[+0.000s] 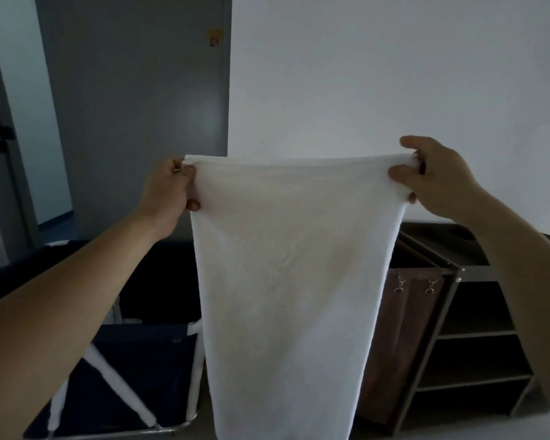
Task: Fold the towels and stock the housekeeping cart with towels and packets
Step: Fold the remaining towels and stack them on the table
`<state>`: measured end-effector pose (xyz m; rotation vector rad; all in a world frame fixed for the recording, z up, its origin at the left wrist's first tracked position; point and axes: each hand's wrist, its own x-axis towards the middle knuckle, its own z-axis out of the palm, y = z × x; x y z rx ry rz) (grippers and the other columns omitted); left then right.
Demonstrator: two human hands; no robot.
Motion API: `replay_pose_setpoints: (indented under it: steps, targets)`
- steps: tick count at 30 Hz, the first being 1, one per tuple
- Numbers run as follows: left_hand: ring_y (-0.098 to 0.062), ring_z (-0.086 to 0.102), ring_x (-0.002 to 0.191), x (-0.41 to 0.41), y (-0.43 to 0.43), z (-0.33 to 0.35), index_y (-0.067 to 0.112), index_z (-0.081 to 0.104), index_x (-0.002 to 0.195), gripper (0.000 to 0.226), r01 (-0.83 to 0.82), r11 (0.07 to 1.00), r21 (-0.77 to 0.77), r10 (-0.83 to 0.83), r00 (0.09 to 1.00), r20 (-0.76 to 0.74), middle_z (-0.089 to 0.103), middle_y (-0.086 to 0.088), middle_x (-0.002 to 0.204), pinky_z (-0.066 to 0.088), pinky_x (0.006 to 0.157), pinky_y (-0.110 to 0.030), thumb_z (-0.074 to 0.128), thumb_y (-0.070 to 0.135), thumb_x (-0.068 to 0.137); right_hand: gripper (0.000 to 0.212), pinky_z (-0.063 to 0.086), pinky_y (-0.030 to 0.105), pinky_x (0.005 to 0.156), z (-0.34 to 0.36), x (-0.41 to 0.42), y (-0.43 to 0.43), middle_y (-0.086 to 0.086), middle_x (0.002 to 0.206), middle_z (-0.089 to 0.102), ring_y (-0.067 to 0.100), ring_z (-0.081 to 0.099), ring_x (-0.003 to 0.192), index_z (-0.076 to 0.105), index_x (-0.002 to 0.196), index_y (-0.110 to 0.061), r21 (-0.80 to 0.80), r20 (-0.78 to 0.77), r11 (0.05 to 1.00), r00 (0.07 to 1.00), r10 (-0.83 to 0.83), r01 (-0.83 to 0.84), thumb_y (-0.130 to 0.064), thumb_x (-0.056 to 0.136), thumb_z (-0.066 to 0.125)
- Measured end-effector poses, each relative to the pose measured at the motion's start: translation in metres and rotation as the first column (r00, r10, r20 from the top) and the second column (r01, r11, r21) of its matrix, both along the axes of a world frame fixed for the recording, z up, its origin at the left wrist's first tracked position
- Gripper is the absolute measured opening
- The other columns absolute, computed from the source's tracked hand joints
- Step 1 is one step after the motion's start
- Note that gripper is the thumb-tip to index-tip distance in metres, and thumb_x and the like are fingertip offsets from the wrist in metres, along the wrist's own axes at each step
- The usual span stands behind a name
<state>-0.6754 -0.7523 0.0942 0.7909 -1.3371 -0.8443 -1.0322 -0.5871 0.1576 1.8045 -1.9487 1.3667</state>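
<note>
A white towel (286, 281) hangs full length in front of me, stretched flat along its top edge. My left hand (169, 192) pinches the top left corner and my right hand (432, 176) pinches the top right corner, both raised at chest height. The towel's lower end runs out of the bottom of the view. Behind it on the right stands the dark housekeeping cart (477, 315) with bare shelves and a brown bag (394, 338) clipped to its side. No packets are visible.
A dark blue laundry hamper (124, 369) on a white and metal frame stands at lower left. A grey door (134, 106) and a white wall (394, 74) are behind. A pale surface edge (489, 430) shows at bottom right.
</note>
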Motion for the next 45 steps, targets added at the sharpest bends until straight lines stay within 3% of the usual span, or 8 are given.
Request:
replay_pose_setpoints:
  steps: [5, 10, 15, 20, 25, 29, 35, 45]
  targets:
    - [-0.014, 0.053, 0.070, 0.003, 0.006, -0.008, 0.024, 0.055, 0.087, 0.015, -0.019, 1.000, 0.003, 0.019, 0.997, 0.073, 0.054, 0.001, 0.087, 0.048, 0.045, -0.023, 0.050, 0.022, 0.101, 0.015, 0.042, 0.023, 0.045, -0.023, -0.018, 0.009, 0.002, 0.050, 0.061, 0.016, 0.052, 0.042, 0.068, 0.087, -0.013, 0.221, 0.094, 0.973, 0.994, 0.048, -0.068, -0.028, 0.090, 0.069]
    - [-0.013, 0.050, 0.062, 0.006, 0.005, -0.015, 0.025, 0.058, 0.085, 0.016, 0.008, 1.000, -0.023, -0.007, 0.998, 0.066, 0.053, 0.002, 0.078, 0.044, 0.041, -0.023, 0.053, 0.021, 0.100, 0.013, 0.037, 0.021, 0.033, -0.036, -0.025, 0.009, 0.023, 0.068, 0.069, 0.021, 0.058, 0.039, 0.057, 0.098, -0.005, 0.233, 0.411, 0.935, 0.898, 0.156, -0.269, -0.019, 0.098, 0.058]
    - [-0.014, 0.048, 0.061, 0.001, -0.019, -0.007, 0.022, 0.058, 0.082, 0.018, -0.025, 1.000, 0.016, 0.023, 0.997, 0.078, 0.053, 0.001, 0.077, 0.041, 0.039, -0.024, 0.053, 0.019, 0.099, 0.011, 0.049, 0.027, 0.037, -0.029, -0.018, -0.018, 0.017, 0.075, 0.070, 0.032, 0.069, 0.054, 0.056, 0.099, -0.006, 0.140, 0.599, 0.928, 0.776, 0.198, -0.344, -0.017, 0.099, 0.058]
    - [-0.017, 0.051, 0.070, -0.009, -0.070, 0.005, 0.021, 0.057, 0.085, 0.015, -0.032, 0.997, 0.067, 0.023, 0.992, 0.122, 0.055, -0.001, 0.086, 0.044, 0.045, -0.028, 0.052, 0.022, 0.099, 0.009, 0.052, 0.028, 0.041, -0.017, -0.019, -0.080, 0.016, 0.068, 0.069, 0.030, 0.069, 0.053, 0.055, 0.097, -0.010, 0.026, 0.570, 0.975, 0.804, 0.167, -0.220, -0.018, 0.099, 0.059]
    - [-0.018, 0.052, 0.073, -0.038, -0.149, 0.044, 0.020, 0.055, 0.086, 0.014, -0.082, 0.994, 0.066, 0.071, 0.985, 0.158, 0.054, -0.005, 0.092, 0.048, 0.046, -0.029, 0.051, 0.021, 0.100, 0.008, 0.054, 0.031, 0.044, 0.015, -0.032, -0.169, 0.020, 0.090, 0.064, 0.035, 0.069, 0.052, 0.054, 0.095, -0.013, -0.059, 0.563, 0.993, 0.818, 0.121, -0.107, -0.017, 0.097, 0.060]
    - [-0.017, 0.053, 0.073, -0.072, -0.209, 0.149, 0.014, 0.051, 0.095, 0.007, -0.162, 0.985, -0.053, 0.166, 0.984, 0.071, 0.051, -0.005, 0.091, 0.049, 0.036, -0.023, 0.050, 0.019, 0.100, 0.009, 0.056, 0.037, 0.043, 0.107, -0.042, -0.234, 0.019, 0.102, 0.059, 0.033, 0.067, 0.049, 0.050, 0.090, -0.013, -0.252, 0.541, 0.966, 0.821, 0.183, -0.049, -0.014, 0.095, 0.057]
    - [-0.015, 0.058, 0.081, -0.084, -0.213, 0.285, 0.017, 0.048, 0.105, 0.011, -0.270, 0.926, -0.264, 0.259, 0.963, -0.076, 0.051, 0.005, 0.093, 0.055, 0.050, -0.028, 0.044, 0.027, 0.102, 0.011, 0.059, 0.046, 0.050, 0.233, -0.040, -0.249, 0.012, 0.101, 0.059, 0.032, 0.067, 0.055, 0.048, 0.087, -0.018, -0.538, 0.400, 0.843, 0.871, 0.285, -0.029, -0.016, 0.096, 0.054]
    - [-0.015, 0.056, 0.085, -0.071, -0.177, 0.123, 0.017, 0.047, 0.098, 0.008, 0.001, 0.980, -0.197, 0.003, 1.000, 0.018, 0.050, 0.001, 0.099, 0.060, 0.058, -0.033, 0.042, 0.014, 0.104, 0.014, 0.060, 0.039, 0.052, 0.068, -0.058, -0.220, 0.011, 0.098, 0.061, 0.031, 0.070, 0.055, 0.050, 0.086, -0.026, -0.329, 0.446, 0.944, 0.879, 0.166, -0.012, -0.018, 0.097, 0.055]
